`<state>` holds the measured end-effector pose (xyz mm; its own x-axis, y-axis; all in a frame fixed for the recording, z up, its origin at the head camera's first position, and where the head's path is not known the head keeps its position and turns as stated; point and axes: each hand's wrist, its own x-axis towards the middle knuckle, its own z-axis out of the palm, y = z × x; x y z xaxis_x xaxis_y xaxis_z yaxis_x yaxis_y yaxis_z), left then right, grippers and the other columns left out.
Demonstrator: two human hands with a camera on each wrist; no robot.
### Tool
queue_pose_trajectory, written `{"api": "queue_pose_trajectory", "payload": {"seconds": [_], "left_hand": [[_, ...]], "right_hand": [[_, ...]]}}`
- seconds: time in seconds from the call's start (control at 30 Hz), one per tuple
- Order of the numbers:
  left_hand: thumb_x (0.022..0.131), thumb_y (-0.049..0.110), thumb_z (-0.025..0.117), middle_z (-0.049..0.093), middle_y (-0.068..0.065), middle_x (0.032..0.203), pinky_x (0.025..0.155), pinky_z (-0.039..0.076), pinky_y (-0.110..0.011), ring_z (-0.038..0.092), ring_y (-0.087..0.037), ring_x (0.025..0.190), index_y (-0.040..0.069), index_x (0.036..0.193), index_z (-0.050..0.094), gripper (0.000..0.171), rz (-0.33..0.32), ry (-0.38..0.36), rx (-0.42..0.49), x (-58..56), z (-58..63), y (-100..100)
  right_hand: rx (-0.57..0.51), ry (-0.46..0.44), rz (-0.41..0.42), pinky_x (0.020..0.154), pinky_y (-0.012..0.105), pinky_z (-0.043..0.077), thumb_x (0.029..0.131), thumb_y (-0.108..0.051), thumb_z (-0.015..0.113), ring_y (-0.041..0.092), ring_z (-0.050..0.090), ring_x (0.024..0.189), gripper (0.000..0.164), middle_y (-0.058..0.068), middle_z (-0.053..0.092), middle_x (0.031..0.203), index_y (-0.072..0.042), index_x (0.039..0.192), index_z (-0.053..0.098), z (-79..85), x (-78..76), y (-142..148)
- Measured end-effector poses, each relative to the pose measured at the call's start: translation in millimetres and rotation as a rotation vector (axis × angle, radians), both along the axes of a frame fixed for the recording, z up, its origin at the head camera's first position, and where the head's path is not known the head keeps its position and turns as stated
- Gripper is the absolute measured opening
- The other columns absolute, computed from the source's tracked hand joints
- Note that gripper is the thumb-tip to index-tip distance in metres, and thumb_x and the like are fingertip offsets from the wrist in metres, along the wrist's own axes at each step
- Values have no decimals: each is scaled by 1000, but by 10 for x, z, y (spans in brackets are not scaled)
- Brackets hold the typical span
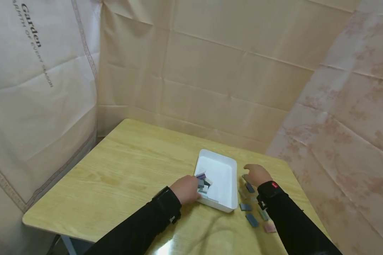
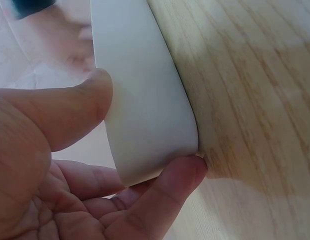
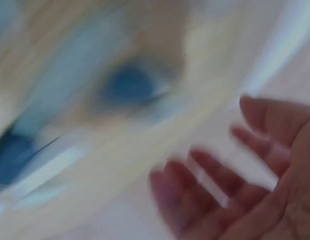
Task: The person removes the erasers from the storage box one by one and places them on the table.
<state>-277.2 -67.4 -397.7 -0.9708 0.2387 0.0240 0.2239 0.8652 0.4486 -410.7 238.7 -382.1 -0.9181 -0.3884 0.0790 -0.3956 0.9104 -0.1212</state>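
A white tray (image 1: 223,177) stands on the table, with several small grey, white and purple blocks (image 1: 203,183) at its left end. My left hand (image 1: 186,189) grips the tray's near left corner. In the left wrist view the thumb lies against the tray wall (image 2: 145,100) and a fingertip is at its lower edge. To the right of the tray, my right hand (image 1: 258,175) is over loose blocks, its fingers spread and holding nothing in the right wrist view. A dark blue block (image 1: 249,187) lies just below that hand.
Several more flat blocks lie right of the tray, among them a grey one (image 1: 245,207), a blue one (image 1: 251,220) and a pink one (image 1: 270,227). The wooden table (image 1: 121,170) ends at hanging cloths (image 1: 194,71) behind and at the sides.
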Motion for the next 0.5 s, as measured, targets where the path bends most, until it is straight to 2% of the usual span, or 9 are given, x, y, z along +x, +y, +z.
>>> {"api": "queue_pose_trajectory", "payload": {"seconds": [0.13, 0.23, 0.33, 0.43, 0.5], "left_hand": [[87, 27, 88, 57, 1, 70, 59, 44, -29, 47, -13, 59, 8, 72, 64, 34, 1, 34, 19, -85, 6, -38], [85, 26, 88, 59, 1, 70, 62, 45, -30, 49, -14, 61, 8, 72, 64, 33, -9, 59, 36, -158, -40, -32], [86, 26, 88, 64, -1, 73, 65, 47, -30, 51, -13, 64, 7, 76, 67, 29, -26, 60, 42, -211, -145, 19], [85, 28, 88, 69, -2, 78, 67, 49, -30, 55, -12, 67, 6, 82, 71, 28, -36, 66, 47, -224, -251, 93], [85, 28, 88, 71, -3, 80, 68, 50, -30, 57, -12, 68, 6, 86, 72, 27, -37, 69, 56, -217, -279, 126]], "right_hand": [[-55, -16, 259, 86, 46, 58, 95, -6, 75, 30, 72, 98, 29, 16, 78, 108, -2, 123, 76, 212, 95, -859], [-29, 1, 387, 86, 42, 59, 91, -4, 80, 28, 74, 99, 23, 11, 80, 106, -5, 114, 80, 223, 159, -1292], [4, 4, 389, 88, 39, 59, 88, -5, 82, 24, 75, 97, 16, 6, 81, 102, -8, 104, 83, 100, 195, -1509], [23, -74, 334, 76, 36, 58, 87, -9, 82, 18, 72, 82, 4, 2, 79, 88, -11, 90, 84, -51, 240, -1554], [19, -124, 312, 70, 33, 54, 88, -11, 82, 13, 64, 73, 5, -2, 76, 79, -13, 82, 82, -125, 270, -1532]]}}
